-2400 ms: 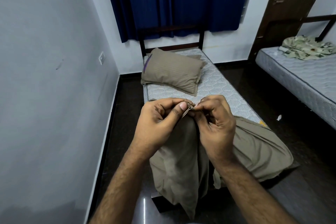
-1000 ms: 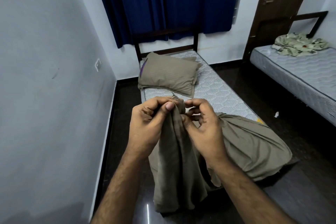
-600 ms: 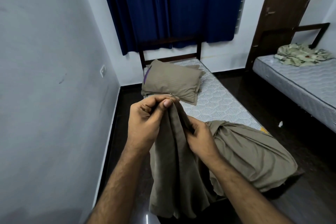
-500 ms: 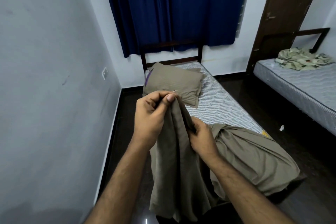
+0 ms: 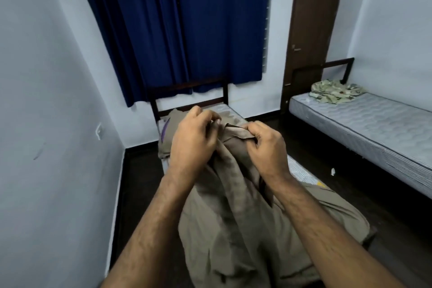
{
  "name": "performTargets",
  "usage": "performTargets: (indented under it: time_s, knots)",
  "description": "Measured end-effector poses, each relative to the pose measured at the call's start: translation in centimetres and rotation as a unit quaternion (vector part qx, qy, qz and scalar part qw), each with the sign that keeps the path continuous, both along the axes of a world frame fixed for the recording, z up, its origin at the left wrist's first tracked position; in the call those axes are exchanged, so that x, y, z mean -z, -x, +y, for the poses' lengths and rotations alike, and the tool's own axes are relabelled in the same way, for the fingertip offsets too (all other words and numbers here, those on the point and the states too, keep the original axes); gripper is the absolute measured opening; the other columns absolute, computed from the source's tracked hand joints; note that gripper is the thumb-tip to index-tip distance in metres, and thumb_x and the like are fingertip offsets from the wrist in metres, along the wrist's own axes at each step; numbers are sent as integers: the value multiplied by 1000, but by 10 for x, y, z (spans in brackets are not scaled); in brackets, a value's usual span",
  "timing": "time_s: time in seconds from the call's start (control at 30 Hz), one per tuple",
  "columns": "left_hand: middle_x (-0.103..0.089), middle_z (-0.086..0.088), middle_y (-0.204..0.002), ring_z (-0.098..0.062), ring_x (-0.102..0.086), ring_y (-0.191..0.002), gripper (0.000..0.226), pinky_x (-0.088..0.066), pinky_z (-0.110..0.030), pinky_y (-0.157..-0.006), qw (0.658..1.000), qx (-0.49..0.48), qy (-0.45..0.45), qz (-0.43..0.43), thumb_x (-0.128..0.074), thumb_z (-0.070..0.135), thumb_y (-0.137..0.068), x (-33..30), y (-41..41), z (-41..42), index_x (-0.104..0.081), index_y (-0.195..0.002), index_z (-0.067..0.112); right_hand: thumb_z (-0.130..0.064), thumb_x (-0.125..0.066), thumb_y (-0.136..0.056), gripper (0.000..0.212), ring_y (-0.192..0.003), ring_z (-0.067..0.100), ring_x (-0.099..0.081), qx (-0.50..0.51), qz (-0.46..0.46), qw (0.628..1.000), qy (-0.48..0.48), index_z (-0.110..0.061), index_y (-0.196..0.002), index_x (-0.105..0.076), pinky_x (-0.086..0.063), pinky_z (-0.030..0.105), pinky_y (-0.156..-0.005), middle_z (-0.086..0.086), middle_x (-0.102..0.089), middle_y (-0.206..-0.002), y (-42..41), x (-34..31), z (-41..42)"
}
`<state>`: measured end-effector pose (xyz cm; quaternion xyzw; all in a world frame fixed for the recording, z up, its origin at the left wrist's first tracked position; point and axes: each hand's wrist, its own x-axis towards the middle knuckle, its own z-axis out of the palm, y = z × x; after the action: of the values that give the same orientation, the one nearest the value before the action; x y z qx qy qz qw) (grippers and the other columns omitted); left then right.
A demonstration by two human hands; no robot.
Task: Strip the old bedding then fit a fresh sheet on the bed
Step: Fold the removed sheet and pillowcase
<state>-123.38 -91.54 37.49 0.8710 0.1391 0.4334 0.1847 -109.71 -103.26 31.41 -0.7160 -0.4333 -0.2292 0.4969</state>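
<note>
A khaki-brown sheet (image 5: 233, 213) hangs bunched in front of me, its lower part heaped on the foot of the narrow bed. My left hand (image 5: 194, 140) pinches its top edge between thumb and fingers. My right hand (image 5: 266, 147) grips the same edge a short way to the right, fingers curled round the cloth. The hands hold the edge raised above the bare quilted mattress (image 5: 301, 172), which shows only in a strip at the right. A khaki pillow (image 5: 164, 145) lies at the head of the bed, mostly hidden behind my hands.
A grey wall (image 5: 51, 124) runs close along the left. Dark blue curtains (image 5: 187, 25) hang behind the dark headboard (image 5: 187, 86). A second bed (image 5: 364, 124) with a bare mattress and a crumpled patterned cloth (image 5: 334, 93) stands at the right, by a brown door (image 5: 313, 18). Dark floor lies between.
Both hands have risen with the sheet and the view has tilted up. My right hand moved from lower on the cloth up to the top edge, and the hands have drawn apart.
</note>
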Motion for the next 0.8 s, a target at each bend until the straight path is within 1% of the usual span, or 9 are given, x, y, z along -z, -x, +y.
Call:
performTargets:
  time_s: [0.1, 0.23, 0.33, 0.43, 0.5, 0.6, 0.67, 0.73, 0.8]
  knots:
    - [-54, 3, -89, -9, -55, -82, 11, -49, -30, -75, 998, 27, 52, -25, -66, 23, -98, 11, -25, 16, -73, -92, 16, -19, -52, -85, 21, -84, 20, -66, 14, -15, 1000, 21, -19, -97, -69, -54, 42, -69, -6, -68, -92, -25, 8, 2]
    - [-57, 7, -89, -5, -55, -88, 7, -43, -17, -73, 995, 71, 64, 12, -69, 24, -95, 24, -62, 26, -75, -92, 20, -11, -47, -77, 34, -92, 17, -68, -18, 8, 1000, 13, -19, -103, -68, -55, 43, -78, -7, -71, -99, -81, 6, 14]
    - [-67, 7, -94, -9, -64, -94, 9, -52, -27, -84, 984, 99, 148, -5, -78, 18, -88, 36, -100, 37, -76, -95, 22, -8, -49, -82, 38, -103, 13, -69, -49, 29, 998, 14, -22, -114, -64, -56, 44, -86, -11, -71, -110, -129, 8, 29]
    - [-72, 8, -99, -9, -69, -97, 25, -56, -37, -89, 977, 73, 200, 5, -86, 17, -79, 51, -145, 48, -76, -100, 25, -13, -53, -90, 26, -99, 15, -71, -73, 40, 996, 10, -24, -113, -60, -56, 43, -82, -10, -72, -106, -174, 13, 44]
    - [-72, 8, -97, -6, -67, -95, 31, -55, -35, -87, 982, 33, 183, 40, -87, 11, -77, 63, -169, 59, -75, -97, 31, -22, -55, -92, 19, -96, 17, -72, -79, 65, 995, 19, -26, -110, -60, -57, 43, -79, -9, -73, -101, -201, 18, 54]
    - [-65, 4, -95, -4, -62, -88, 44, -49, -26, -80, 982, -40, 157, 101, -74, 2, -81, 80, -199, 75, -67, -91, 44, -30, -57, -89, 18, -94, 14, -72, -84, 107, 990, 48, -26, -106, -61, -58, 41, -77, -11, -74, -98, -228, 32, 70]
    - [-60, 7, -95, 0, -60, -88, 30, -47, -20, -80, 973, -27, 190, 130, -74, 12, -86, 92, -208, 76, -67, -93, 40, -29, -59, -88, 16, -93, 13, -71, -89, 136, 985, 52, -24, -102, -63, -57, 39, -77, -11, -74, -95, -228, 41, 76]
    - [-63, 11, -93, -5, -63, -92, 13, -51, -22, -82, 965, -5, 232, 119, -79, 31, -84, 110, -215, 77, -69, -93, 32, -27, -61, -87, 14, -91, 10, -71, -114, 174, 977, 55, -22, -99, -64, -57, 37, -79, -11, -74, -93, -222, 58, 86]
    - [-68, 9, -88, -10, -65, -90, 13, -53, -27, -77, 967, -6, 228, 113, -79, 24, -82, 132, -211, 87, -69, -87, 30, -21, -65, -87, 9, -90, 3, -71, -167, 213, 961, 56, -22, -96, -65, -58, 33, -82, -13, -73, -91, -204, 76, 94]
